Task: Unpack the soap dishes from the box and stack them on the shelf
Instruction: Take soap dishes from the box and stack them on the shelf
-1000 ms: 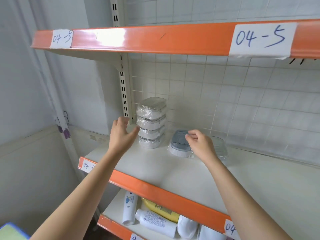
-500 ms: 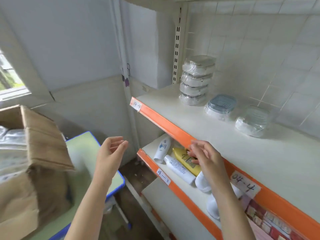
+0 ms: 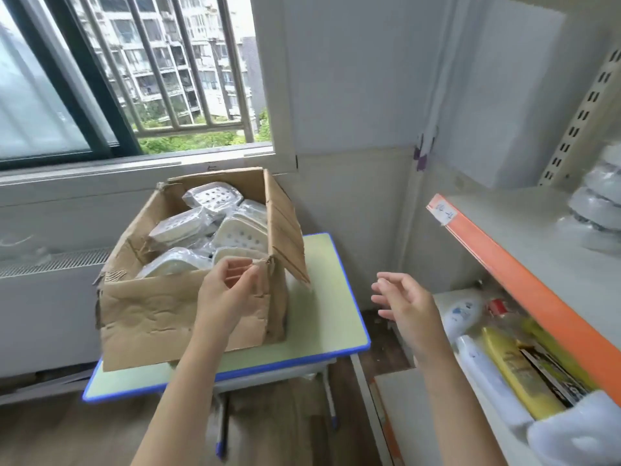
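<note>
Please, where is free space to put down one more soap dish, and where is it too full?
Free: the white shelf between its orange edge and the wrapped stack. Crowded: the lower shelf with bottles, and the cardboard box.

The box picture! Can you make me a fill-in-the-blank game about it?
1. The cardboard box sits on a small ____ with a blue edge.
2. The left hand is by the box's front ____.
3. The right hand holds ____.
4. The soap dishes in the box are wrapped in clear ____.

Missing words: table; corner; nothing; plastic
</note>
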Available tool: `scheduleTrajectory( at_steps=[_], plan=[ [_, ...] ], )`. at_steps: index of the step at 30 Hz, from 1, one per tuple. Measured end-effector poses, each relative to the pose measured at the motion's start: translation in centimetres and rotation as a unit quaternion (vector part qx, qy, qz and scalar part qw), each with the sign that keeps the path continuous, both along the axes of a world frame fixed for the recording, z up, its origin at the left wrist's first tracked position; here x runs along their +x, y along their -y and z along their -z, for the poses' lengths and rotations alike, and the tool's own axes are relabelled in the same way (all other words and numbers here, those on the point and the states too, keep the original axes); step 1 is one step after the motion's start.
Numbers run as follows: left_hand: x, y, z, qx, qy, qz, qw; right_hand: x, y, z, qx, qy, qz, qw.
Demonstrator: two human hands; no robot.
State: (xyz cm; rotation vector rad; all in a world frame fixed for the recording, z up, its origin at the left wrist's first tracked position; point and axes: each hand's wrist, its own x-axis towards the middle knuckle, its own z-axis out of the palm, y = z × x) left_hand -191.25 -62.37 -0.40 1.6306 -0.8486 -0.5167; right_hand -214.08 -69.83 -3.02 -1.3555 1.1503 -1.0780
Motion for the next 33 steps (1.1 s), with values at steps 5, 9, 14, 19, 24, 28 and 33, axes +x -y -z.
scheduleTrajectory(
  at_steps=[5,9,14,19,24,28,33],
  plan=[
    [7.3,-2.1,-0.9,-0.017,0.015,-0.071,0.997,8.6,1.1,-1.4,-0.021,-0.017,-0.089,0.996],
    [13.3,-2.1,-1.1,-0.025,0.014,-0.099,0.995,15.4,2.2,-2.1,-0.044,-0.044,-0.116,0.991],
    [19.6,0.1,-0.9,-0.01,0.028,-0.092,0.995,21.8,4.8,-3.6,-0.091,-0.126,-0.123,0.98],
    [25.3,5.4,-0.7,0.097,0.16,-0.027,0.982,26.7,8.7,-3.3,-0.112,-0.246,-0.124,0.955],
    [29.8,11.1,1.0,0.244,0.339,0.069,0.906,29.7,12.3,-1.8,-0.136,-0.426,-0.153,0.881],
    [30.5,13.4,3.0,0.307,0.404,0.133,0.851,30.8,12.7,-0.8,-0.149,-0.544,-0.191,0.804],
    [30.7,13.1,3.3,0.252,0.464,0.093,0.844,30.7,13.4,-0.2,-0.137,-0.555,-0.207,0.794]
  ],
)
